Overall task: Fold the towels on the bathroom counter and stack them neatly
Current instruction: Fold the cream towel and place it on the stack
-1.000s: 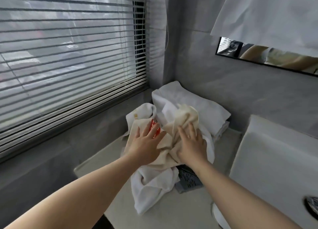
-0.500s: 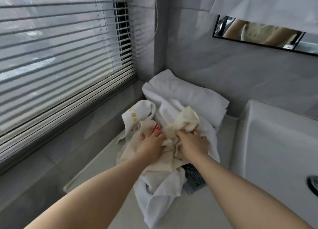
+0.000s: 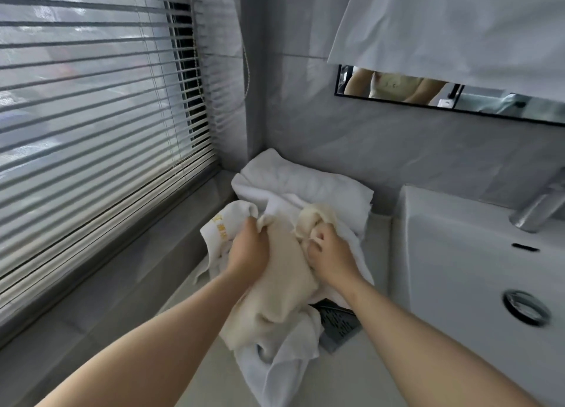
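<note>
A crumpled cream towel (image 3: 281,287) lies on top of a heap on the pale counter (image 3: 214,373). My left hand (image 3: 249,249) grips its upper left part, and my right hand (image 3: 328,250) grips a bunched fold at its upper right. Under it lies a white towel (image 3: 284,367) that spills toward the counter's front. A white cloth with yellow lettering (image 3: 218,226) sits left of my left hand. Behind the heap, a larger white towel (image 3: 308,183) rests in the corner.
A white basin (image 3: 477,272) with a chrome tap (image 3: 538,207) and drain (image 3: 526,307) fills the right. A dark grey perforated item (image 3: 336,324) pokes out under the towels. Window blinds (image 3: 91,131) run along the left, above a grey sill. A mirror (image 3: 443,91) hangs on the back wall.
Both hands went from lying flat on the cream towel to gripping it, and have drawn apart. The red patch near my left hand is no longer visible.
</note>
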A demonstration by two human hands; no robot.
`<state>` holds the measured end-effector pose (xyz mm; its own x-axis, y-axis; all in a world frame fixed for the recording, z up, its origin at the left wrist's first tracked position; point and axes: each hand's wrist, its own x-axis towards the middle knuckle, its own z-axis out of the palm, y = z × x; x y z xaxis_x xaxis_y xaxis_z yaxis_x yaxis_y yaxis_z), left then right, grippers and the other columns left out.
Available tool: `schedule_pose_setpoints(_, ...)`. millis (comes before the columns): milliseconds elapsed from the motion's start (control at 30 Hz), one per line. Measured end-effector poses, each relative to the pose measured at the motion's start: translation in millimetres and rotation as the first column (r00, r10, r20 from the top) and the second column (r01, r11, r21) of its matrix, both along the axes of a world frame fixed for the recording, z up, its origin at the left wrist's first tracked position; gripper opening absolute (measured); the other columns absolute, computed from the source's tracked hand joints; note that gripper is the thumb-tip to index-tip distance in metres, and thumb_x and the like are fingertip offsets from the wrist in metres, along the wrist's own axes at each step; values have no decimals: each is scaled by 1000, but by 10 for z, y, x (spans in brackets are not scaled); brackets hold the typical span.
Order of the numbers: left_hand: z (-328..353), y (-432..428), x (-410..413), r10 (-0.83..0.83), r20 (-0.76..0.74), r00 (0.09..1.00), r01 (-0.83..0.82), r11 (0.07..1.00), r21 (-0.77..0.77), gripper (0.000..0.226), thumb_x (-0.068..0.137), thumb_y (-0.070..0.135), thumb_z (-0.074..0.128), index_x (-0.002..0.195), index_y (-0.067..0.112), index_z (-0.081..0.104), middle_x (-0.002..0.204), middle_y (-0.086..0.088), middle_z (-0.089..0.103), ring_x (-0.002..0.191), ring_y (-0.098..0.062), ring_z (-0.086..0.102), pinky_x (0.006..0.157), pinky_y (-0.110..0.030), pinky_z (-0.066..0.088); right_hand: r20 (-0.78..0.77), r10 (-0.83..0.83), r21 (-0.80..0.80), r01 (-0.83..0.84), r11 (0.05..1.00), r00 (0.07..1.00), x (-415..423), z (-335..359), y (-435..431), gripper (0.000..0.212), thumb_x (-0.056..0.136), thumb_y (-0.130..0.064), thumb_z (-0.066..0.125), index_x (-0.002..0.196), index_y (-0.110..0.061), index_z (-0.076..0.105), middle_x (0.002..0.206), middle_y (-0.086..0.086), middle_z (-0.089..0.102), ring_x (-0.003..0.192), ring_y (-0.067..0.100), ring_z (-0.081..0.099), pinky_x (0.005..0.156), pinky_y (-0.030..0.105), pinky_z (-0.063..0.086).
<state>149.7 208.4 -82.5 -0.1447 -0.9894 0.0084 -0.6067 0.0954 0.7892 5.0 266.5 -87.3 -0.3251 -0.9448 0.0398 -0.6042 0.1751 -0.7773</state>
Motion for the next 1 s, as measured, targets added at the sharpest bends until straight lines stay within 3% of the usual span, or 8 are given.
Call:
schedule_pose_setpoints(100, 167, 46, -122, 42, -100, 994, -41, 999, 13, 33, 99, 33, 31, 118, 9, 44, 100, -12, 60, 91, -29, 57, 77, -37, 46, 186, -159, -86, 177, 980, 970, -41, 195, 99, 20, 91, -17, 46, 75, -22, 35, 73, -3, 46, 66, 15, 44, 54, 26, 33)
schedule_pose_setpoints(267, 481, 274, -495, -10, -342, 940, 23, 999, 32, 24, 99, 29, 31, 105, 12, 47, 87, -3, 53, 75, -17, 51, 61, -29, 41, 365, -292, -199, 380, 903, 884, -202, 526, 444, 11, 88, -10, 47, 81, -14, 39, 73, -4, 42, 63, 11, 40, 53, 23, 30)
schedule_pose_setpoints(367, 630, 524, -768, -71, -372, 925, 96, 994, 50, 20, 99, 28, 30, 104, 16, 45, 82, 1, 49, 72, -15, 48, 58, -29, 40, 387, -358, -243, 468, 849, 850, -380, 658, 744, 17, 87, -11, 48, 75, -17, 38, 71, -4, 43, 61, 10, 39, 52, 23, 30)
schedule_pose_setpoints(500, 727, 926, -1130, -157, -412, 897, 199, 978, 61, 18, 98, 27, 31, 101, 17, 46, 87, 1, 51, 90, -26, 54, 76, -39, 51, 394, -430, -249, 545, 801, 812, -712, 707, 1181, 14, 85, -12, 49, 76, -17, 40, 72, -4, 46, 64, 12, 41, 55, 26, 33)
schedule_pose_setpoints(600, 762, 1268, -1421, -194, -425, 884, 257, 962, 95, 17, 97, 21, 32, 93, 16, 47, 80, 0, 48, 72, -20, 50, 53, -27, 40, 386, -481, -240, 589, 771, 787, -981, 689, 1555, 13, 84, -13, 49, 75, -17, 40, 71, -3, 47, 66, 14, 42, 57, 28, 32)
schedule_pose_setpoints(667, 777, 1559, -1659, -234, -475, 849, 320, 941, 108, 19, 96, 17, 33, 93, 12, 52, 75, -2, 47, 61, -15, 45, 47, -22, 34, 400, -514, -237, 627, 742, 759, -1171, 669, 1872, 13, 84, -13, 50, 76, -16, 41, 71, -2, 47, 65, 15, 41, 57, 28, 32)
schedule_pose_setpoints(833, 667, 2512, -2339, -283, -489, 825, 416, 891, 185, 24, 98, 21, 34, 109, 12, 53, 90, -5, 55, 67, -13, 49, 50, -25, 36, 375, -603, -209, 698, 685, 704, -1715, 637, 2932, 17, 86, -13, 48, 74, -18, 38, 69, -3, 46, 64, 14, 41, 54, 26, 32)
schedule_pose_setpoints(1000, 532, 3456, -2966, -322, -511, 797, 483, 848, 220, 19, 97, 22, 36, 101, 14, 52, 86, -3, 53, 70, -17, 50, 56, -26, 40, 350, -677, -186, 757, 627, 647, -2265, 542, 3936, 19, 87, -12, 48, 71, -17, 37, 66, -3, 46, 60, 13, 39, 52, 26, 31)
